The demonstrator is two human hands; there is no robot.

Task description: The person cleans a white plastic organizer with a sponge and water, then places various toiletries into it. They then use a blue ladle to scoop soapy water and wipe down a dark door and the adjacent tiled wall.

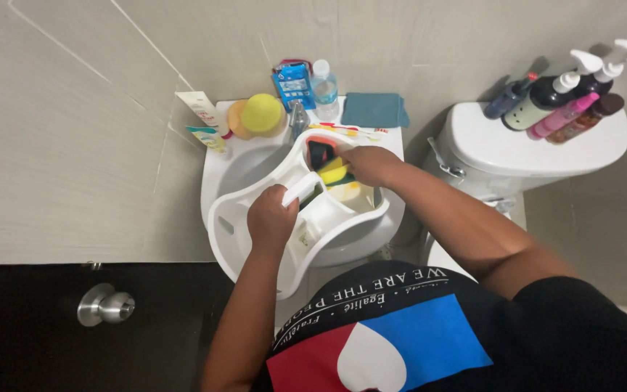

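My left hand [271,218] grips the middle bar of a white plastic stool-like item [230,229] that lies tilted across a white bathroom sink [237,163]. My right hand [366,164] presses a yellow and green sponge [334,173] against the inside of that white item. A dark and orange object [319,151] shows just left of the sponge.
Along the sink's back edge stand a yellow round sponge [262,113], tubes [201,109], a blue packet [294,84], a clear bottle [324,88] and a folded blue cloth [374,110]. A toilet tank [517,149] at right carries several pump bottles [554,98]. A dark door with a metal knob [105,306] is at lower left.
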